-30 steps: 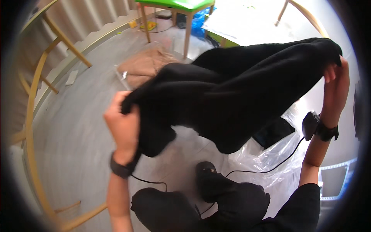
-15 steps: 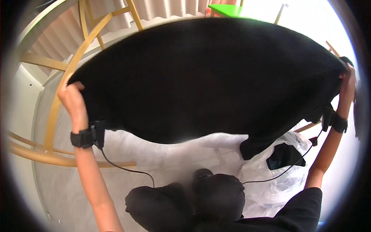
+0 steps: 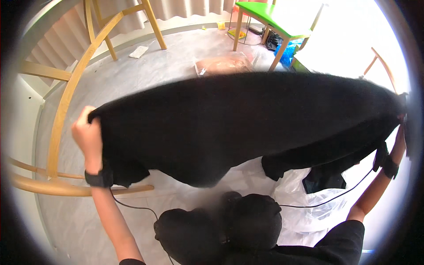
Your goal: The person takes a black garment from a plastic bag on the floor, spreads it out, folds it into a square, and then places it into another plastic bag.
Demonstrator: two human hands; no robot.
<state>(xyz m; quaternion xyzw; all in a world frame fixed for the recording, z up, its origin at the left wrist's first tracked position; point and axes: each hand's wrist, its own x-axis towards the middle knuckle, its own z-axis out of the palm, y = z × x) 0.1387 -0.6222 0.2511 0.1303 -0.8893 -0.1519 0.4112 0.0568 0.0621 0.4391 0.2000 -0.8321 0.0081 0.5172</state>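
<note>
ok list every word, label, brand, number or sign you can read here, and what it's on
No text can be read.
Black cloth held up: no lettering shows.
Clear plastic bag on the floor: none I can make out.
White item and yellow item on the floor: too small to tell if anything is printed.

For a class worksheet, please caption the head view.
Left hand and right hand hold a black cloth spread wide above the pale floor.
</note>
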